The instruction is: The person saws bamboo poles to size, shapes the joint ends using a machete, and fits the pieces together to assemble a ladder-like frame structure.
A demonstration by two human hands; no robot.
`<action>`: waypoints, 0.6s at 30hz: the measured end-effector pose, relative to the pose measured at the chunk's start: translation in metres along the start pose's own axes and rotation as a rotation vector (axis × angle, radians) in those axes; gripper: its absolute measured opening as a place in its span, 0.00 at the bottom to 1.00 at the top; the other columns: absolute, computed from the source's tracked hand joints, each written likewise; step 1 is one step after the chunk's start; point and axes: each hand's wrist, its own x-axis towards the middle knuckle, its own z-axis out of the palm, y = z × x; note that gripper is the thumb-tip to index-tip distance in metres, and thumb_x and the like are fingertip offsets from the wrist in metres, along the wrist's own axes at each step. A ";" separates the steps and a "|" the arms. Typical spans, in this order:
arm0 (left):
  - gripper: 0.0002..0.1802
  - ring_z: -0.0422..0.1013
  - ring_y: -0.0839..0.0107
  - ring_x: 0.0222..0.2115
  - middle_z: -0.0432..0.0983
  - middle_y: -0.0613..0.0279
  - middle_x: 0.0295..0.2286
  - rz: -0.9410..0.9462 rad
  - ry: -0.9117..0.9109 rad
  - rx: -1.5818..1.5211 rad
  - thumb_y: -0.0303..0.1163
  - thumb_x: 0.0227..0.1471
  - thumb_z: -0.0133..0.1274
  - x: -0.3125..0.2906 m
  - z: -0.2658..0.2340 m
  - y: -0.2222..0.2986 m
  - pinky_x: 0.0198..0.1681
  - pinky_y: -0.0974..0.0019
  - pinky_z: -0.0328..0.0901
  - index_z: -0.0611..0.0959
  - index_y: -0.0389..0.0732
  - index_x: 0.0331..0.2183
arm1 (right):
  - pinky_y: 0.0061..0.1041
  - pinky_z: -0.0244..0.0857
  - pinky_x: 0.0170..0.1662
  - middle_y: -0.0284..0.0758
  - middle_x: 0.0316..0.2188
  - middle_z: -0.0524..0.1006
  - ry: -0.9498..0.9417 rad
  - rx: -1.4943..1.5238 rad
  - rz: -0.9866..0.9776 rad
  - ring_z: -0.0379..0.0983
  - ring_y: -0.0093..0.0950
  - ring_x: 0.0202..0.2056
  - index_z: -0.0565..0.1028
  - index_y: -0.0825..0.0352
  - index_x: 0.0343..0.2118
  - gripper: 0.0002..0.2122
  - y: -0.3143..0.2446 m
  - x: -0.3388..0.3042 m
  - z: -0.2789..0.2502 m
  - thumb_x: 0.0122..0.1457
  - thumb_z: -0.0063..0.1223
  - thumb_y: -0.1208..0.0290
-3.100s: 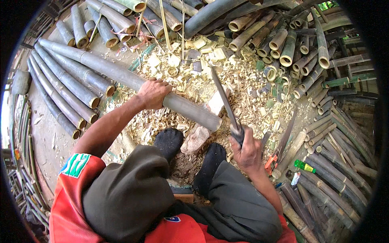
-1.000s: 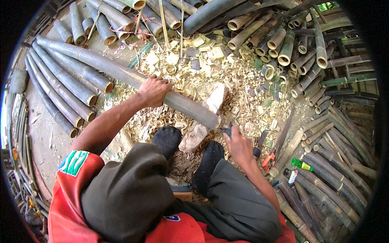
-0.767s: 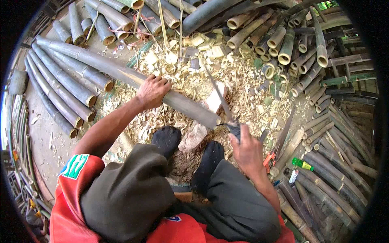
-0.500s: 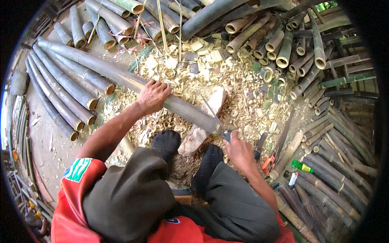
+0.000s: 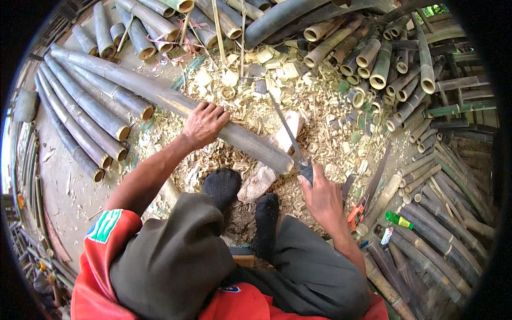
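My left hand (image 5: 206, 124) is wrapped over a long grey bamboo pole (image 5: 255, 148), which slants from the far left down to the middle. The pole's cut near end lies over a pale pinkish stone (image 5: 257, 184) by my feet. In my right hand (image 5: 321, 198) is a knife (image 5: 288, 129) with a long narrow blade and a dark handle. The blade points away, just right of the pole's end; whether it touches the pole I cannot tell. A second pale stone (image 5: 293, 120) shows partly behind the blade.
Wood chips (image 5: 330, 138) cover the ground ahead. Bamboo poles (image 5: 85, 101) lie at the left, with cut bamboo pieces (image 5: 373, 64) stacked far right. Near my right forearm are a long dark blade (image 5: 380, 168), an orange-handled tool (image 5: 356, 215) and a green bottle (image 5: 399, 220).
The knife has swung slightly away to the right of the pole's end, and its blade stands steeper. My right foot has shifted inward. My left hand keeps its hold.
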 end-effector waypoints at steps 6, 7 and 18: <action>0.26 0.70 0.62 0.48 0.73 0.59 0.44 0.004 0.215 0.023 0.30 0.44 0.61 -0.005 0.001 0.015 0.57 0.55 0.62 0.76 0.44 0.48 | 0.42 0.71 0.18 0.48 0.20 0.77 0.035 0.009 -0.027 0.76 0.40 0.17 0.65 0.74 0.48 0.15 0.049 -0.012 0.062 0.68 0.52 0.67; 0.26 0.70 0.63 0.48 0.72 0.59 0.45 0.006 0.224 0.046 0.30 0.44 0.61 -0.004 0.000 0.017 0.57 0.55 0.62 0.75 0.44 0.48 | 0.38 0.70 0.16 0.45 0.20 0.77 -0.030 -0.214 0.013 0.75 0.37 0.15 0.65 0.73 0.47 0.14 0.063 -0.011 0.071 0.69 0.50 0.66; 0.33 0.76 0.61 0.39 0.81 0.60 0.30 0.087 -0.703 -0.128 0.45 0.25 0.74 0.057 -0.032 -0.015 0.49 0.56 0.66 0.84 0.45 0.38 | 0.41 0.73 0.24 0.43 0.21 0.77 0.261 -0.019 -0.205 0.76 0.37 0.19 0.66 0.73 0.51 0.16 0.026 -0.015 0.031 0.69 0.50 0.66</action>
